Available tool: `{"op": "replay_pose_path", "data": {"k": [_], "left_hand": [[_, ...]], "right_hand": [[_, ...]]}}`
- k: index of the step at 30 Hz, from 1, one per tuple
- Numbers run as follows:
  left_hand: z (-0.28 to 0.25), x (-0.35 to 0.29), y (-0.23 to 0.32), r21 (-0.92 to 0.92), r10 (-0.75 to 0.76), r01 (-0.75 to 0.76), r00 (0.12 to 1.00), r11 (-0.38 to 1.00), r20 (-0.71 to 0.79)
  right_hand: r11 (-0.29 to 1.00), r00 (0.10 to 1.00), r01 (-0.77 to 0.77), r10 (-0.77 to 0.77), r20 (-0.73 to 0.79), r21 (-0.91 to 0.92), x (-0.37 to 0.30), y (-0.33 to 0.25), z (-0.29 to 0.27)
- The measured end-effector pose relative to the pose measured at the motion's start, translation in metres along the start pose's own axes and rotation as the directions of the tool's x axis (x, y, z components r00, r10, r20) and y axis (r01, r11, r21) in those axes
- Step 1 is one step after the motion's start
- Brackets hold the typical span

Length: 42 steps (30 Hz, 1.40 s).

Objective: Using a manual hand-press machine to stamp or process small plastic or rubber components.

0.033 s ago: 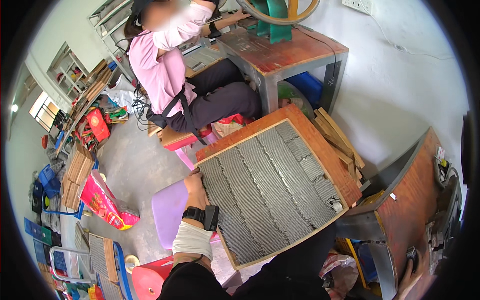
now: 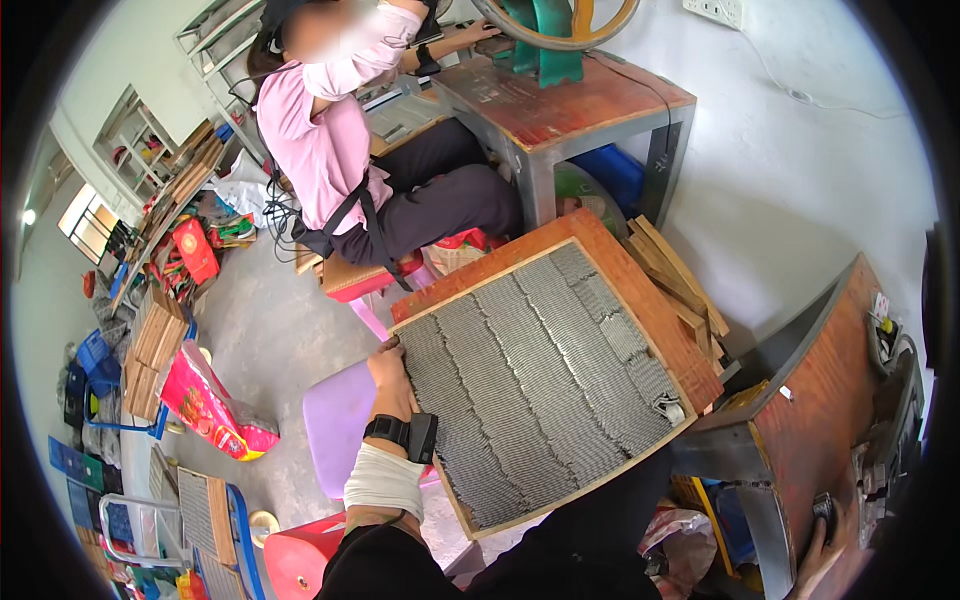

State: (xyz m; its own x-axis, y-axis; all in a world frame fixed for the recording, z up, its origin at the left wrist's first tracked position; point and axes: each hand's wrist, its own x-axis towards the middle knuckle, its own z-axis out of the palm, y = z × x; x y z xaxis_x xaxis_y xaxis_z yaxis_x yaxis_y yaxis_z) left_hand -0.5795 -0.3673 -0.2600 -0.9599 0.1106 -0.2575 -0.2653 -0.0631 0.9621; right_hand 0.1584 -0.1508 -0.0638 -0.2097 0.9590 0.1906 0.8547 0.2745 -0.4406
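While the left hand is curled on the left edge of the tray, the right hand sits by the far-right desk (can't tell how open, or if loaded). Tray: on reddish desk, near edge above lap.

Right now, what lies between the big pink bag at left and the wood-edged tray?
In the head view, going left to right: a strip of grey floor, then the purple seat, then the left hand.
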Motion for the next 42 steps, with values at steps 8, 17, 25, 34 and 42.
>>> {"op": "replay_pose_path", "data": {"k": [8,17,25,34,42], "left_hand": [[-0.016,-0.005,0.006,0.77,0.378,-0.25,0.926,0.586,0.012],[0.047,-0.048,0.019,0.954,0.311,0.075,0.935,0.289,-0.168],[0.034,-0.024,0.019,0.784,0.139,0.205,0.927,0.586,-0.347],[0.022,-0.03,0.017,0.842,0.48,-0.121,0.859,0.526,-0.177],[0.019,-0.026,0.025,0.888,0.478,-0.171,0.876,0.427,-0.061]], "right_hand": [[0.992,0.984,0.123,-0.126,-0.125,-0.029,0.004,0.003,0.013],[0.99,0.986,0.12,-0.127,-0.106,-0.073,0.0,0.004,0.01],[0.999,0.997,0.053,-0.054,-0.049,-0.009,0.002,-0.005,0.008],[0.986,0.994,0.008,-0.025,-0.104,-0.165,-0.004,0.007,0.008],[0.99,0.995,0.033,-0.045,-0.087,-0.134,-0.001,0.011,0.007]]}}
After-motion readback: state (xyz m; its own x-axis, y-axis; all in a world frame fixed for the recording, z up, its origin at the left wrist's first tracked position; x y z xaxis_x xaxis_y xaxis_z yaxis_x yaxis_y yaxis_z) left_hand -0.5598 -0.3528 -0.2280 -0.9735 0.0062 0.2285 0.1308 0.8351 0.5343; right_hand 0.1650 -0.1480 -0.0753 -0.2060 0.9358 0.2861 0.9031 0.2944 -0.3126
